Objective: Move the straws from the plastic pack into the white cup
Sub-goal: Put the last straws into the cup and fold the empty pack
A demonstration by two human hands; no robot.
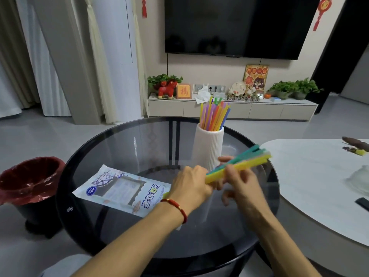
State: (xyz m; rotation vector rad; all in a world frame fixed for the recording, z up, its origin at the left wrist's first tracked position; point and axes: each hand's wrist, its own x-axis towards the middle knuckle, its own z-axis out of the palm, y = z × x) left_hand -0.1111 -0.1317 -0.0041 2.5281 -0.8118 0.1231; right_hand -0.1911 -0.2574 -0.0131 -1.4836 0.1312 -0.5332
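Now both hands grip one bundle of straws (239, 165): left hand (191, 184) closed round its near end, right hand (239, 182) pinching mid-length. Just beyond stands the white cup (207, 148), already holding straws. Left, the plastic pack (121, 189) lies flat on the glass table (119, 144).

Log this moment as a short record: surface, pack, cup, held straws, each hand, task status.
surface: round glass table
pack: plastic pack lying flat on the table, left of the hands
cup: white cup upright, already holding many coloured straws
held straws: yellow and green bunch, tilted, in front of the cup
left hand: grip closed on the bunch's lower end
right hand: grip closed around the bunch
status: held bunch not yet in the cup
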